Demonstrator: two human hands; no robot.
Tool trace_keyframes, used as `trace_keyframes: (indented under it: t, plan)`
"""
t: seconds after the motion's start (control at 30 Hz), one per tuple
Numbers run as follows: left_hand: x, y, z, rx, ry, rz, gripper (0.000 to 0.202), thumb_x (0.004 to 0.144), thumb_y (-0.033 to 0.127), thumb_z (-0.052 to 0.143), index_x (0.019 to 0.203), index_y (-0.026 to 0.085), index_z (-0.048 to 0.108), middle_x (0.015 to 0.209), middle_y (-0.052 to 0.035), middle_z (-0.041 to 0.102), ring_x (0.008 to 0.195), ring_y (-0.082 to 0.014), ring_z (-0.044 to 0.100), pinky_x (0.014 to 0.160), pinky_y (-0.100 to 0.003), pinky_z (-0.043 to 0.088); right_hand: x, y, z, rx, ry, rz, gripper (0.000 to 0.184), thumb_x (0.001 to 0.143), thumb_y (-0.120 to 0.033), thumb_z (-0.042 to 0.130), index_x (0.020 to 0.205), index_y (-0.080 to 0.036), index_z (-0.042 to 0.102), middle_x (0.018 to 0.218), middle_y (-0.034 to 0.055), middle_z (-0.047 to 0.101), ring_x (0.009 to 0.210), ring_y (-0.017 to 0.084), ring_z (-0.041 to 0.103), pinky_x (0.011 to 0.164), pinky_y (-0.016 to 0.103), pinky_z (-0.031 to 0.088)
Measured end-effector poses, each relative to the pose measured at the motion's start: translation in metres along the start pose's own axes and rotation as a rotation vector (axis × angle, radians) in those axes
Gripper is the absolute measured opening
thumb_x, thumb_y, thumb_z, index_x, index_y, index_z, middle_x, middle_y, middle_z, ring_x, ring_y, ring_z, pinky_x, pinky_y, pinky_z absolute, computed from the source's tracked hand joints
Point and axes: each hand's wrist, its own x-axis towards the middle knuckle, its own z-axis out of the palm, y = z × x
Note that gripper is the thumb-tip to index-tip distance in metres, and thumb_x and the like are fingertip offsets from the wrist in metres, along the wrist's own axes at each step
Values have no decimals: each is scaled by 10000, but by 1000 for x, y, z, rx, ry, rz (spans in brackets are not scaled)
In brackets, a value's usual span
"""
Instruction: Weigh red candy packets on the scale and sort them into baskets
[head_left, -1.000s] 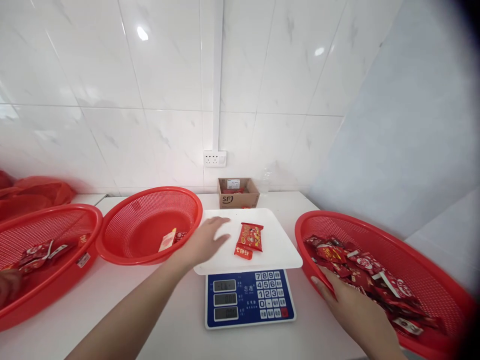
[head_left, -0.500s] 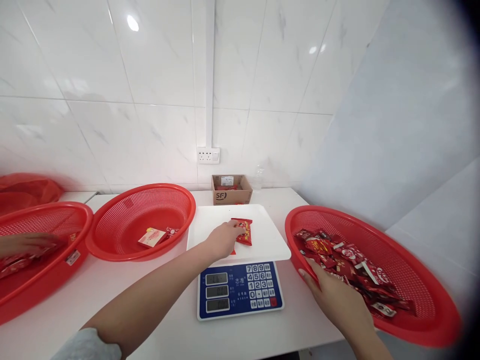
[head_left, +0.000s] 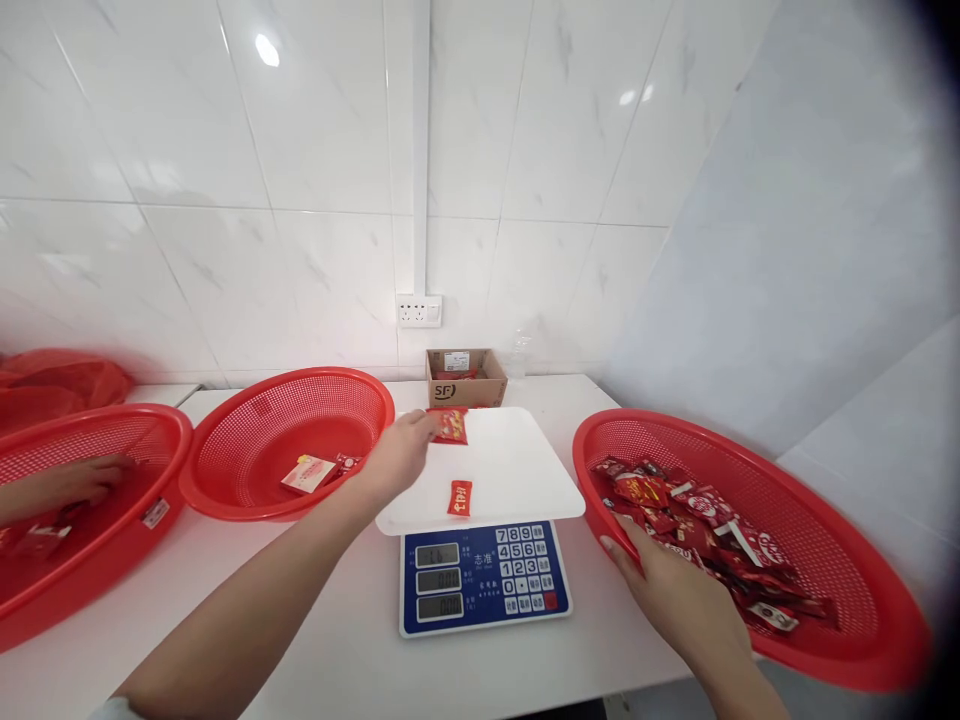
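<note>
My left hand [head_left: 403, 452] pinches a red snack packet [head_left: 451, 427] by its left edge, over the far left part of the white weighing pan [head_left: 510, 470]. A smaller red packet [head_left: 460, 498] lies on the pan near its front edge. Below the pan is the blue panel of the digital scale [head_left: 485, 580], with keys and three small displays. My right hand [head_left: 667, 590] grips the near left rim of a red plastic basket [head_left: 840, 520], thumb over the rim and the other fingers mostly hidden. Many red packets [head_left: 694, 515] fill this basket's lower part.
Left of the scale stands another red basket [head_left: 225, 455] with a pale card [head_left: 308, 474] and small packets. Farther left, another person's hand [head_left: 71, 488] reaches into a third red basket [head_left: 161, 470]. A cardboard box [head_left: 466, 380] sits behind the scale by the tiled wall.
My left hand has moved left and away from me across the pan with the packet, uncovering the smaller packet. My right hand stays on the basket rim. The other person's hand has shifted in its basket.
</note>
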Motion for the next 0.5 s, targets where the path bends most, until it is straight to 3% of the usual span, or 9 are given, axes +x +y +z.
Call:
trace_keyframes:
  t: [0.1,0.2,0.3,0.4,0.5]
  plan:
    - [-9,-21,-28,44,106,-120,302,861,143,314,909,161,611,960,-94,607,847,-207,577,681,-294,452,0,0,-1,-2,3,0,554,904,-450,151,1319,-219,436,987,117,696,863,293,662,684,411,498]
    - [-20,-31,-40,104,156,-236,291,865,224,338,909,169,620,979,-88,610,909,-235,562,682,-306,450,0,0,0,-14,16,-13,557,905,-434,147,1317,-199,440,1013,133,687,867,300,660,681,419,499]
    - [-28,-19,-27,-13,6,-219,278,865,334,386,895,191,622,964,-64,624,898,-216,574,700,-295,460,1,1,2,-5,21,-14,567,902,-442,148,1316,-192,443,1025,141,682,865,308,658,677,428,499]
    - [-31,10,-1,-163,-206,-123,376,855,480,392,1059,226,580,1007,-49,617,864,-191,593,722,-297,474,5,3,4,8,27,-4,576,894,-470,162,1317,-198,445,971,138,697,816,315,664,657,441,495]
    - [-27,37,21,-99,-349,-17,427,844,478,412,1164,226,541,1079,-80,580,987,-235,563,787,-335,465,8,4,4,26,49,-19,580,889,-486,170,1315,-205,445,937,132,707,778,315,668,642,445,495]
